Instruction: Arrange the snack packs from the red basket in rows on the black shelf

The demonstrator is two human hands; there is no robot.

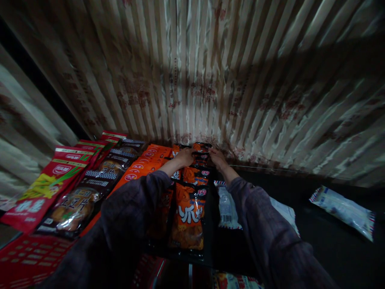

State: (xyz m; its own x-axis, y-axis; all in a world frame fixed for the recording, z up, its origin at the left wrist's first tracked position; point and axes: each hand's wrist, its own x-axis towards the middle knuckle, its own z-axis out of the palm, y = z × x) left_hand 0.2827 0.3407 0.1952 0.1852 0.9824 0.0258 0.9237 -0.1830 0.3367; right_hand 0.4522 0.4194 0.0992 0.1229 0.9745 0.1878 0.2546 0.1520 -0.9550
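Both my hands are at the far end of a row of orange-and-black snack bags that overlap one another. My left hand has its fingers closed at the left edge of the rearmost snack bag. At the right edge of the same bag, my right hand pinches with bent fingers; the exact fingertip contact is dim. Nearest me in that row lies a larger-looking orange snack bag with white lettering, face up. Another orange-and-black bag row is partly hidden behind my left forearm.
Left of the snack rows lie orange packets, brown bags with a clear window and red bags. White-blue packets rest on the black surface. A striped curtain hangs behind. A red basket is lower left.
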